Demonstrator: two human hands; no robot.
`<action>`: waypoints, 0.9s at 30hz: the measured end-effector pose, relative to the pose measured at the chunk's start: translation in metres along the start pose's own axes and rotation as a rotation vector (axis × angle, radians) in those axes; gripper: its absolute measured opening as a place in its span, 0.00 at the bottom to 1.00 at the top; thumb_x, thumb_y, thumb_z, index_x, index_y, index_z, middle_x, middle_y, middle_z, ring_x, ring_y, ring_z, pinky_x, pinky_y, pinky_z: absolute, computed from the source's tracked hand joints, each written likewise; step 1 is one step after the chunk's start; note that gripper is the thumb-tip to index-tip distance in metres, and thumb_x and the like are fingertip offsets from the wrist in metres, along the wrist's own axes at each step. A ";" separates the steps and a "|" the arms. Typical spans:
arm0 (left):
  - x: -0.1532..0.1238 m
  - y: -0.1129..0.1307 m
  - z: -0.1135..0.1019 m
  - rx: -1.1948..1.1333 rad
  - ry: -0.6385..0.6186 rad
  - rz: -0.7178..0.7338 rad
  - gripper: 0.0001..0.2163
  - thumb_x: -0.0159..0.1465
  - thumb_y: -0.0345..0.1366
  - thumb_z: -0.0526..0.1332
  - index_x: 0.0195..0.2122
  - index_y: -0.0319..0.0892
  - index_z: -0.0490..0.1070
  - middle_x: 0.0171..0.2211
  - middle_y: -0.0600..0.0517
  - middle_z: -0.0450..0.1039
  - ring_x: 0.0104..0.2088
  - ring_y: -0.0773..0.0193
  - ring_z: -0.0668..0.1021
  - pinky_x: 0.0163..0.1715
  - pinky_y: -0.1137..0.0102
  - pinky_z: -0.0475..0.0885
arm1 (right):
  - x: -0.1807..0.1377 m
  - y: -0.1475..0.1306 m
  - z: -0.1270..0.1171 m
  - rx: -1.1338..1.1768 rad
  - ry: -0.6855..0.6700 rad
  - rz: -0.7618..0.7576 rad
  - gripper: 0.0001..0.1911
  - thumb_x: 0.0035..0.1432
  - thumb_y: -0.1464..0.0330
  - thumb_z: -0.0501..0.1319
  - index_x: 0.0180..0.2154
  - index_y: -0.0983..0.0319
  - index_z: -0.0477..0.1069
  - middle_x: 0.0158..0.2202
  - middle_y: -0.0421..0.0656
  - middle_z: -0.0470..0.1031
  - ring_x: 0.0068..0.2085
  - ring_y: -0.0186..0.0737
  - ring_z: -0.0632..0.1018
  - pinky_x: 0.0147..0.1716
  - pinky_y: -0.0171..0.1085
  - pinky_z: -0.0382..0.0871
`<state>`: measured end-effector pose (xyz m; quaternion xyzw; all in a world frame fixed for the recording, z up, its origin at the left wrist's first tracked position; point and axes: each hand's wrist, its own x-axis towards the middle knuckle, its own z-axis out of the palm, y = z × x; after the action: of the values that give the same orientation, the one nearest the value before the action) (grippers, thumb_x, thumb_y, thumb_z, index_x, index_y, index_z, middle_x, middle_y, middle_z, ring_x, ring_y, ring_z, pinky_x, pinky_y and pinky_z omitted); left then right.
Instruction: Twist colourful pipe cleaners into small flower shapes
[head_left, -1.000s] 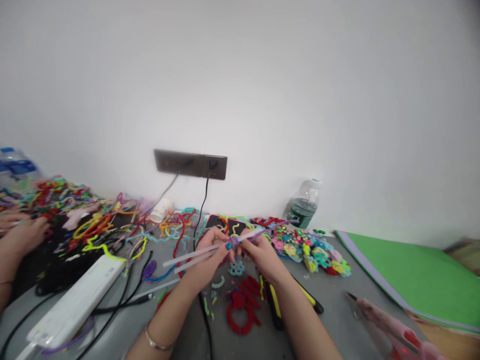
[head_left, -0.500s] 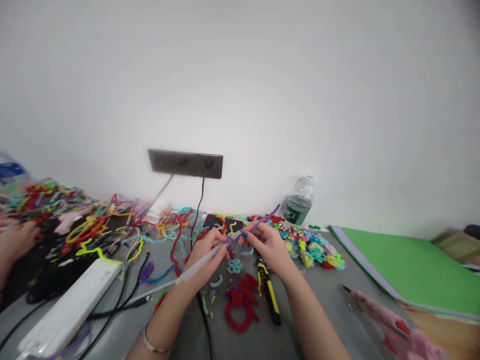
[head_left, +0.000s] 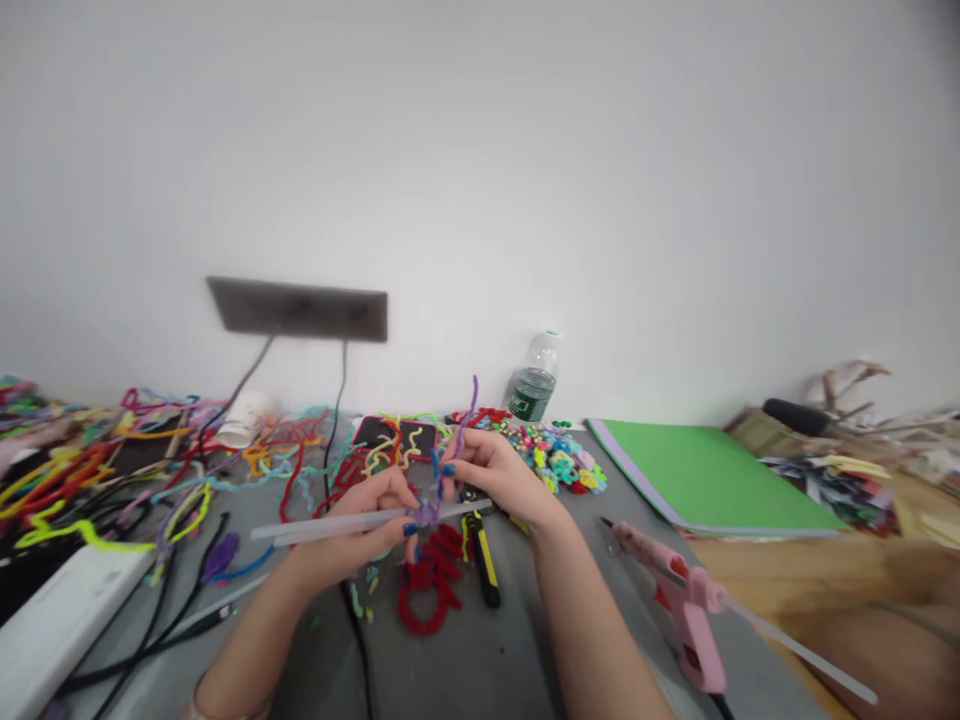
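Observation:
My left hand is closed in a pinch around translucent white glue sticks, which lie roughly level across the fingers. A purple pipe cleaner is looped around the sticks near the left fingertips. Its free end rises upward, and my right hand pinches it between thumb and fingers. Below the hands lies a red fuzzy pipe-cleaner piece with a ring. Beside it is a hand tool with black and yellow handles, its head partly hidden by the right hand and sticks.
A pink glue gun lies at right, near green sheets. A water bottle stands by the wall behind colourful fuzzy flowers. Loose pipe cleaners, cables, a paper cup and a white power strip crowd the left. Blurred skin shows at far right.
The view has swung to the right. The glue sticks have turned from slanted to nearly level, and the purple pipe cleaner's free end now points upward. Both hands keep their grip.

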<state>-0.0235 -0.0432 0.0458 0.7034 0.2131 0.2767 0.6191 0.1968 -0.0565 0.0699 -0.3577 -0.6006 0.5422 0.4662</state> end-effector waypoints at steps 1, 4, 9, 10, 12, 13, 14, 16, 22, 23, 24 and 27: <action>0.000 0.000 0.000 -0.014 -0.005 0.007 0.14 0.64 0.48 0.61 0.37 0.42 0.62 0.25 0.51 0.77 0.25 0.66 0.75 0.27 0.72 0.64 | 0.000 0.001 -0.001 0.008 -0.009 0.011 0.15 0.55 0.58 0.67 0.33 0.63 0.69 0.24 0.39 0.77 0.25 0.32 0.76 0.27 0.31 0.65; 0.000 -0.002 0.000 -0.039 -0.008 0.037 0.15 0.64 0.48 0.61 0.37 0.42 0.62 0.25 0.51 0.77 0.25 0.66 0.75 0.27 0.72 0.64 | 0.001 0.005 -0.002 0.031 -0.036 0.039 0.14 0.56 0.59 0.67 0.34 0.63 0.70 0.24 0.39 0.78 0.26 0.31 0.76 0.27 0.30 0.64; -0.002 -0.007 -0.002 -0.044 0.048 0.057 0.13 0.65 0.46 0.62 0.37 0.42 0.63 0.27 0.52 0.76 0.26 0.66 0.75 0.28 0.73 0.65 | 0.007 0.012 0.005 0.161 -0.058 0.096 0.18 0.53 0.57 0.69 0.33 0.62 0.68 0.25 0.37 0.76 0.23 0.30 0.75 0.24 0.28 0.65; -0.002 -0.008 -0.002 -0.031 0.076 0.054 0.13 0.65 0.46 0.62 0.37 0.42 0.63 0.27 0.52 0.76 0.26 0.66 0.75 0.28 0.73 0.65 | 0.009 0.014 0.007 0.195 -0.073 0.124 0.19 0.53 0.55 0.69 0.33 0.62 0.67 0.25 0.37 0.76 0.22 0.30 0.75 0.22 0.28 0.65; -0.001 -0.007 -0.002 -0.011 0.122 0.042 0.12 0.65 0.45 0.62 0.38 0.43 0.64 0.27 0.53 0.76 0.27 0.66 0.76 0.28 0.73 0.65 | 0.010 0.019 0.009 0.243 -0.114 0.173 0.19 0.54 0.54 0.67 0.35 0.61 0.66 0.25 0.36 0.75 0.20 0.30 0.75 0.19 0.28 0.65; 0.000 -0.006 -0.002 -0.010 0.133 0.033 0.12 0.64 0.45 0.63 0.38 0.43 0.64 0.27 0.53 0.76 0.27 0.66 0.76 0.29 0.73 0.65 | 0.011 0.021 0.009 0.261 -0.123 0.188 0.19 0.55 0.53 0.66 0.36 0.61 0.65 0.24 0.35 0.74 0.18 0.29 0.73 0.16 0.27 0.62; 0.000 -0.005 -0.002 -0.016 0.135 0.023 0.13 0.64 0.45 0.63 0.38 0.43 0.64 0.27 0.53 0.76 0.27 0.66 0.76 0.29 0.73 0.66 | 0.011 0.023 0.008 0.288 -0.126 0.200 0.19 0.56 0.53 0.66 0.35 0.61 0.64 0.22 0.34 0.73 0.16 0.28 0.71 0.14 0.26 0.61; 0.001 -0.003 -0.002 -0.028 0.131 0.003 0.14 0.63 0.46 0.63 0.39 0.43 0.63 0.26 0.54 0.76 0.27 0.66 0.76 0.28 0.74 0.66 | 0.010 0.026 0.005 0.321 -0.118 0.233 0.19 0.55 0.54 0.67 0.36 0.60 0.64 0.22 0.33 0.73 0.14 0.27 0.70 0.11 0.26 0.59; 0.004 0.000 -0.010 0.048 0.235 -0.012 0.13 0.61 0.45 0.65 0.36 0.41 0.68 0.22 0.54 0.75 0.22 0.67 0.74 0.25 0.75 0.64 | 0.005 0.025 -0.003 0.318 -0.169 0.275 0.20 0.54 0.54 0.67 0.38 0.60 0.65 0.23 0.35 0.74 0.18 0.31 0.75 0.15 0.26 0.64; 0.005 0.000 -0.011 0.058 0.277 -0.009 0.13 0.60 0.45 0.65 0.36 0.41 0.69 0.21 0.54 0.75 0.22 0.67 0.73 0.24 0.75 0.64 | 0.005 0.023 -0.002 0.305 -0.167 0.261 0.20 0.54 0.53 0.66 0.39 0.60 0.66 0.24 0.36 0.75 0.19 0.31 0.76 0.17 0.26 0.65; 0.006 0.000 -0.013 0.065 0.317 -0.007 0.13 0.60 0.45 0.65 0.36 0.41 0.70 0.20 0.54 0.74 0.21 0.67 0.73 0.23 0.75 0.63 | 0.005 0.022 -0.001 0.283 -0.161 0.240 0.20 0.54 0.54 0.67 0.39 0.61 0.66 0.25 0.36 0.75 0.20 0.30 0.76 0.19 0.27 0.66; 0.008 0.002 -0.015 0.066 0.395 -0.007 0.13 0.58 0.45 0.65 0.35 0.41 0.72 0.20 0.55 0.74 0.21 0.66 0.73 0.22 0.75 0.64 | 0.007 0.018 0.006 0.145 -0.124 0.167 0.17 0.54 0.58 0.68 0.40 0.62 0.69 0.25 0.37 0.75 0.22 0.30 0.76 0.22 0.28 0.67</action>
<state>-0.0267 -0.0272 0.0496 0.6545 0.3419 0.4002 0.5428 0.1879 -0.0494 0.0537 -0.3374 -0.5557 0.6423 0.4060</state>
